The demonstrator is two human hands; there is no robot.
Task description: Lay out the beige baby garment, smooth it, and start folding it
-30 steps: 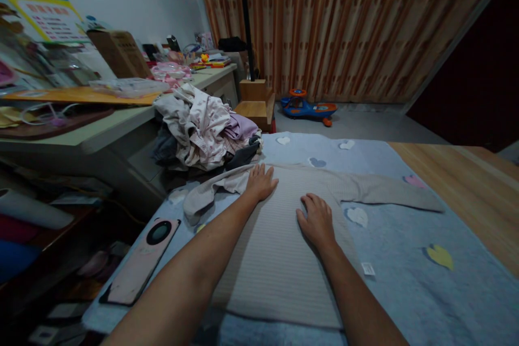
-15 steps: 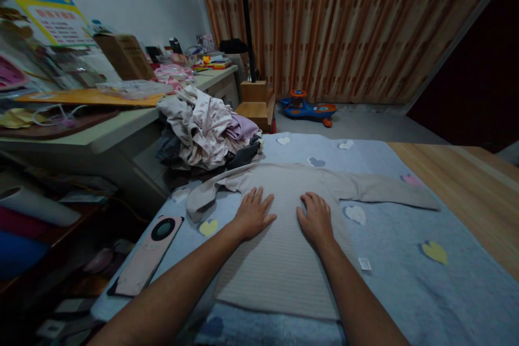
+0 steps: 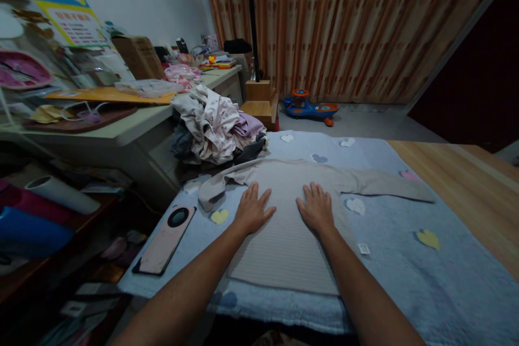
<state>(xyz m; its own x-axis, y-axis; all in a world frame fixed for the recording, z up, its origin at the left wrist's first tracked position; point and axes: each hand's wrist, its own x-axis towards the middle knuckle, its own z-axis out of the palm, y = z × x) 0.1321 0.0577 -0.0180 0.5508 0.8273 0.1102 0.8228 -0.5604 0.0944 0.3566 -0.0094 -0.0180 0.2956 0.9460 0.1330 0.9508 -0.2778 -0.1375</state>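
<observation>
A light grey ribbed long-sleeved shirt (image 3: pixel 286 248) lies spread on a blue blanket (image 3: pixel 389 270) with a heart pattern. Its right-hand sleeve stretches out straight, while the left-hand one is bent and bunched. My left hand (image 3: pixel 252 211) rests flat on the shirt's left side with fingers spread. On the right side of the chest, my right hand (image 3: pixel 317 208) also lies flat, fingers slightly apart. A white label (image 3: pixel 364 249) sticks out from the shirt's right edge.
A phone (image 3: pixel 166 240) lies on the blanket at left. Behind it is a heap of crumpled clothes (image 3: pixel 214 127), beside a cluttered desk (image 3: pixel 133 130). Bare wooden tabletop (image 3: pixel 458 173) shows at right. A blue ride-on toy (image 3: pixel 310 108) stands on the floor before the curtain.
The camera view has shifted a little. My right hand's fingers have straightened and flattened on the shirt; my left hand stays spread on it.
</observation>
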